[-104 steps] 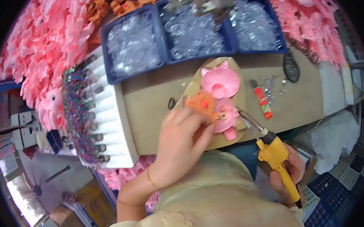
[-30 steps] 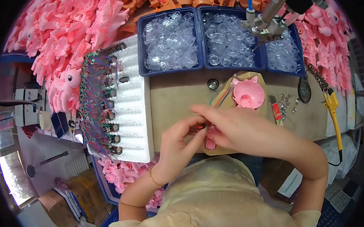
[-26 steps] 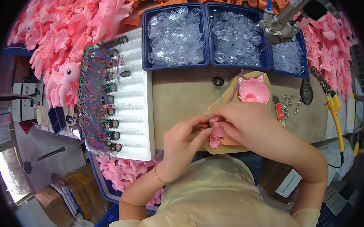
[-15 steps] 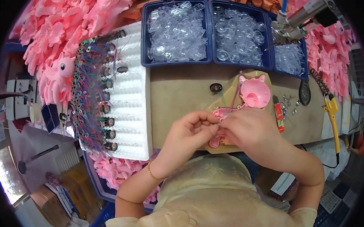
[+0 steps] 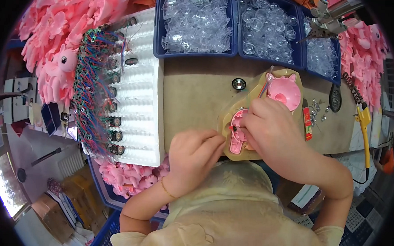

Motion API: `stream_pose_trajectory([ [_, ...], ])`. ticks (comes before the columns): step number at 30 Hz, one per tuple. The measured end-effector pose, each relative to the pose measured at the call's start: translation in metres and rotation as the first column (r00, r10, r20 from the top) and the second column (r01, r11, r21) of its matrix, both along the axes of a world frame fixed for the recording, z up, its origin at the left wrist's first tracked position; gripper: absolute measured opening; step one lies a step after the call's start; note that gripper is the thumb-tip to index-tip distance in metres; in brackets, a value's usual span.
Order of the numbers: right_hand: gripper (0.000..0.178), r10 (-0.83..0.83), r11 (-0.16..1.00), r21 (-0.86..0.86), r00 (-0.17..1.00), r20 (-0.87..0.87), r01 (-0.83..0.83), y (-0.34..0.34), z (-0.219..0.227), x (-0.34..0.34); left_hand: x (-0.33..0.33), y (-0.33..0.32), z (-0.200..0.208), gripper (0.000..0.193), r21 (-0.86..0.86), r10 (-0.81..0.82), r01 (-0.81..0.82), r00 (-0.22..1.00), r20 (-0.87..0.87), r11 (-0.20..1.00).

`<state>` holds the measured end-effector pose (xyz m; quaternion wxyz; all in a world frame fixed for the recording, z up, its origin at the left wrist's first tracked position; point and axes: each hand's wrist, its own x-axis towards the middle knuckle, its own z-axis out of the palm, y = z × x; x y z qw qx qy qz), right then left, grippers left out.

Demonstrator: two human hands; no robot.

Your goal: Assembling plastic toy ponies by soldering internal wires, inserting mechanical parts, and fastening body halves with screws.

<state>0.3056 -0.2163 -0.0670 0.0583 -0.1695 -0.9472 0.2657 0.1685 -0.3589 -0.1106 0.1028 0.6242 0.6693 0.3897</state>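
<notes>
A tan fixture (image 5: 225, 120) holds a pink toy body half (image 5: 236, 144) and, farther right, a round pink shell with two ears (image 5: 284, 91). My right hand (image 5: 274, 126) reaches over the body half, its bent fingertips pinched together at the inside beside a small dark part. What they pinch is hidden. Near the fixture's left edge is my left hand (image 5: 195, 153), fingers pressed together; anything between them is too small to see. Thin coloured wires (image 5: 264, 87) run beside the round shell. A small round speaker (image 5: 238, 84) lies on the table behind the fixture.
A white foam tray (image 5: 141, 98) on the left carries wired circuit boards (image 5: 93, 92) and speakers. Blue bins (image 5: 195, 56) of clear plastic parts stand behind. To the right are a red tube (image 5: 308, 123), loose screws (image 5: 315, 111) and a yellow-handled soldering iron (image 5: 363, 130). Pink toys (image 5: 58, 73) are heaped left.
My hands have parted: the left moved left and slightly down, the right stayed over the body half. The speaker behind the fixture has shifted and shows its metallic face. The view moved slightly.
</notes>
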Motion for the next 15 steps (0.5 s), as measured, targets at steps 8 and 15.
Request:
stream_pose_trajectory([
  [8,0.012,0.043,0.999,-0.017,0.999,0.023,-0.043,0.004,0.002,-0.003,0.004,-0.001,-0.014,0.031,0.077,0.016,-0.006,0.991,-0.136,0.997],
  [15,0.012,0.069,0.997,-0.023,0.997,-0.023,-0.07,0.004,-0.004,-0.002,0.0,-0.003,-0.014,0.048,-0.142,-0.186,0.146,0.927,-0.327,0.979],
])
